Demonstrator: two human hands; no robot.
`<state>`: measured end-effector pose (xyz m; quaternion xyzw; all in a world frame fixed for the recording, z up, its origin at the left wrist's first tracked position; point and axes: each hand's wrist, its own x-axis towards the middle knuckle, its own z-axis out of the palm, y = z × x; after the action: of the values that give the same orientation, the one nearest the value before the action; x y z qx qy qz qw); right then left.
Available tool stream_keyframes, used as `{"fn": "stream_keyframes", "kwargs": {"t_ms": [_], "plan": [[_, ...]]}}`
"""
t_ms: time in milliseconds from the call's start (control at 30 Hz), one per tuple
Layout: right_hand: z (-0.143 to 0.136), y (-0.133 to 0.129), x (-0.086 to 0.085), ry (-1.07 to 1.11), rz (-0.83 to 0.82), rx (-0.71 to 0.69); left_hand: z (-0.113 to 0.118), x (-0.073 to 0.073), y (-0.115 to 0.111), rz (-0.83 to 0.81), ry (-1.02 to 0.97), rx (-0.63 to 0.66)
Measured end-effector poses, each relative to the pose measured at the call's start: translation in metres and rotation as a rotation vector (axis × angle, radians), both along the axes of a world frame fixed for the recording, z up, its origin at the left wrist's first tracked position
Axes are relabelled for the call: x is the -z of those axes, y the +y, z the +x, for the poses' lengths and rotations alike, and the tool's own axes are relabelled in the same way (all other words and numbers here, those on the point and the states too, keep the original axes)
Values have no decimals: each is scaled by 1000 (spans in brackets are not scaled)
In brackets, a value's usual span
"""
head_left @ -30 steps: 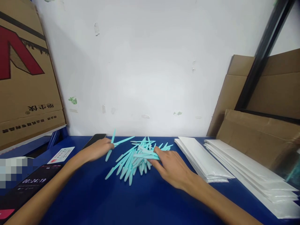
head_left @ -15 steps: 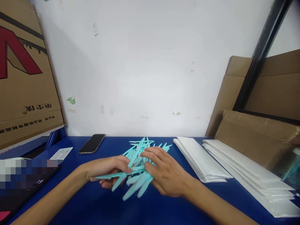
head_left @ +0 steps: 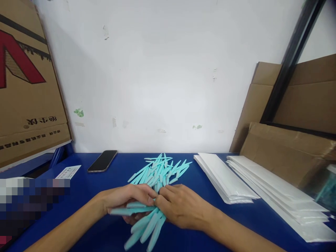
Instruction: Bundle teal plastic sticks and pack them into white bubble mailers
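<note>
A loose pile of slim turquoise eyebrow razors [head_left: 160,169], with paler, wider capped ends, lies on the blue table in front of me. My left hand [head_left: 128,196] is closed round several razors [head_left: 132,211] that stick out to the left under its thumb. Close against it, my right hand [head_left: 182,206] has its fingers curled round more razors [head_left: 151,227], whose wide ends fan out toward me below both hands. The fingertips meet at the near side of the pile, and where they grip is partly hidden.
A phone [head_left: 103,161] and a printed card [head_left: 68,172] lie to the left. Two stacks of flat white packets, a nearer stack [head_left: 225,178] and a farther stack [head_left: 278,196], are on the right. Cardboard boxes [head_left: 286,154] stand at the right; a large carton [head_left: 31,101] stands left.
Both hands have drawn back toward me, and the right fingers have closed in beside the left thumb. The razors below the hands have come nearer, baring more of the pile behind.
</note>
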<state>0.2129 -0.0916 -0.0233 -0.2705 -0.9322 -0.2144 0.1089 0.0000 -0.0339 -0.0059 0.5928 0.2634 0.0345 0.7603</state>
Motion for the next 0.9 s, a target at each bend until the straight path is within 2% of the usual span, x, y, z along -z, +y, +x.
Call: {"fn": "stream_keyframes", "kwargs": {"t_ms": [100,167,233,300,433,500,567,633,767,833,900], "plan": [[2,2,4,125,12,-48,0,-2,-1,-11,-15,-20],[5,3,5,291,-48,-92,1,-3,-1,-40,-84,-71],[8,4,3,496,-152,-127,3,-5,-1,-1,-186,-104],[11,5,-2,700,-272,-101,5,-8,-3,173,-296,-196],[13,6,-14,963,-474,28,14,-12,-13,677,-440,-559],[11,7,-15,1002,-557,37,23,-17,-21,809,-489,-700],[7,7,-12,1028,-650,22,33,-24,-28,903,-508,-784],[3,6,-7,1059,-749,-6,45,-34,-33,971,-455,-817],[-4,3,-1,1132,-881,-50,65,-50,-37,984,-309,-733],[-5,2,0,1169,-918,-80,72,-51,-36,1052,-287,-694],[-6,1,0,1215,-944,-107,76,-48,-35,1187,-280,-688]]}}
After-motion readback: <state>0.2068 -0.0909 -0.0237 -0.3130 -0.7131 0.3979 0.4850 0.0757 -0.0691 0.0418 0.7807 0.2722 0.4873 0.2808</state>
